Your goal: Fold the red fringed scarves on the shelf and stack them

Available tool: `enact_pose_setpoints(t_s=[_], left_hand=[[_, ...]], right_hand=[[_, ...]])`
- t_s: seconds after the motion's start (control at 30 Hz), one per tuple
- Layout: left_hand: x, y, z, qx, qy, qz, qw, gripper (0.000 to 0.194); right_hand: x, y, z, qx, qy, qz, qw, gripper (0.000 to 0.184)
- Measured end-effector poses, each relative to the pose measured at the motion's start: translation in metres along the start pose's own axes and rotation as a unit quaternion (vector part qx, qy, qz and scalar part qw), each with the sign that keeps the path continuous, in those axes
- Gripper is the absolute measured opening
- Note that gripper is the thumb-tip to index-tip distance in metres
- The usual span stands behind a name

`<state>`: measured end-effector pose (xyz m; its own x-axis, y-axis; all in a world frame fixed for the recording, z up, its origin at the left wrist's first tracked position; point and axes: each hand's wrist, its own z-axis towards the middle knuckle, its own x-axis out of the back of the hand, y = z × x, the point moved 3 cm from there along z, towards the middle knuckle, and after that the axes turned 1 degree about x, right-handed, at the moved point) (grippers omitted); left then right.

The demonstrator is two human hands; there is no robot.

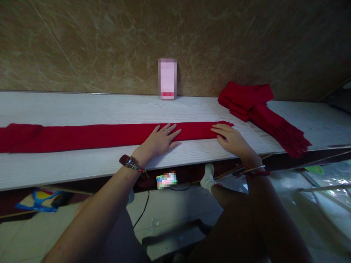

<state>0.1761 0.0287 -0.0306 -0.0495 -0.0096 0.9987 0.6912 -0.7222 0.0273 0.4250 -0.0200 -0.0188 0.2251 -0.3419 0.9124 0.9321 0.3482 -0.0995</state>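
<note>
A long red scarf (95, 137) lies stretched flat along the white wood-grain table (82, 107), its left end running out of view. My left hand (159, 140) rests on the scarf right of its middle, palm down with fingers spread. Close to the fringed right end, my right hand (230, 138) also lies palm down, its fingers stretched over the cloth and covering part of the edge. Neither hand grips anything. Another red scarf (249, 102) sits loosely folded in a heap to the right, its fringe hanging towards the table's front edge.
Against the brown marbled wall (109, 47) stands a pink, blurred-out phone-like object (168, 78). Below the table are a blue-and-yellow packet (41, 200), a blurred bright screen or picture (166, 179) and a black cable (144, 210). Clear plastic sheeting (334, 182) shows at the right.
</note>
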Motion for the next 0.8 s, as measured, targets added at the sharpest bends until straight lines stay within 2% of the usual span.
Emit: enact_pose_setpoints(t_s=[0.13,0.23,0.33,0.4,0.5,0.6,0.7,0.8], left_hand=[[0.0,0.0,0.001,-0.005,0.009,-0.013,1.0,0.057],[0.0,-0.004,-0.001,0.007,0.009,-0.023,1.0,0.062],[0.002,-0.014,-0.007,0.062,-0.003,-0.019,0.998,0.07],[0.004,-0.021,-0.013,0.097,-0.003,-0.011,0.995,0.071],[0.005,-0.027,-0.023,0.107,0.002,-0.002,0.994,0.068],[0.004,-0.028,-0.029,0.094,0.004,0.007,0.996,0.066],[0.003,-0.023,-0.031,0.071,0.01,0.014,0.997,0.064],[0.009,-0.021,-0.032,0.039,0.005,0.016,0.999,0.06]], right_hand=[[-0.012,-0.038,0.024,-0.013,0.004,0.003,1.0,0.044],[-0.031,-0.057,0.035,-0.025,-0.056,-0.006,0.998,0.05],[-0.047,-0.057,0.035,-0.035,-0.111,-0.017,0.993,0.054],[-0.051,-0.052,0.032,-0.034,-0.117,-0.023,0.992,0.055],[-0.052,-0.037,0.026,-0.042,-0.106,-0.028,0.993,0.054],[-0.049,-0.011,0.013,-0.054,-0.095,-0.029,0.994,0.052],[-0.041,0.025,-0.003,-0.063,-0.081,-0.02,0.995,0.05],[-0.029,0.053,-0.012,-0.084,-0.067,-0.017,0.994,0.044]])
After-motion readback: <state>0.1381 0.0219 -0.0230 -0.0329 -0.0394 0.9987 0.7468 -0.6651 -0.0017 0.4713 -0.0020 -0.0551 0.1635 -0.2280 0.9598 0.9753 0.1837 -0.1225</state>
